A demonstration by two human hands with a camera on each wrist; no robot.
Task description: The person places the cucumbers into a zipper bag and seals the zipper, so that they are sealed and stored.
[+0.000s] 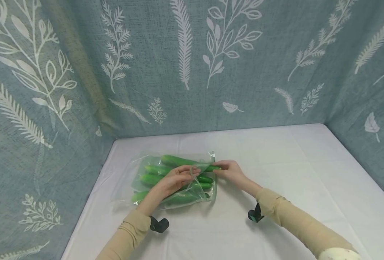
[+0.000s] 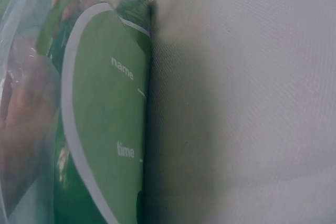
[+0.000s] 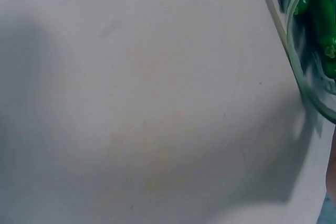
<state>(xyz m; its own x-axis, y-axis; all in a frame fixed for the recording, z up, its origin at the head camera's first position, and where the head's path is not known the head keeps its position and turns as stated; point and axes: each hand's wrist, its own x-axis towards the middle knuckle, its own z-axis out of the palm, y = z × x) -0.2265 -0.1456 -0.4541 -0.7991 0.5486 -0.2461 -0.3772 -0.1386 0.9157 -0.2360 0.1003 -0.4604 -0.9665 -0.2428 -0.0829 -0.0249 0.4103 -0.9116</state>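
A clear zip bag lies on the table with several green cucumbers inside, side by side, its mouth toward the right. My left hand reaches over the bag and holds the upper film at the mouth, lifting its rim. At that opening, my right hand pinches the right end of the farthest cucumber. The left wrist view shows a green printed label on the bag, reading "name" and "time", with part of the hand blurred behind film. Through the curved bag rim, the right wrist view shows cucumber ends.
A white cloth covers the table. Blue-green curtains with white leaf prints stand behind it and along both sides. A dark wrist camera sits at the left cuff, another at the right.
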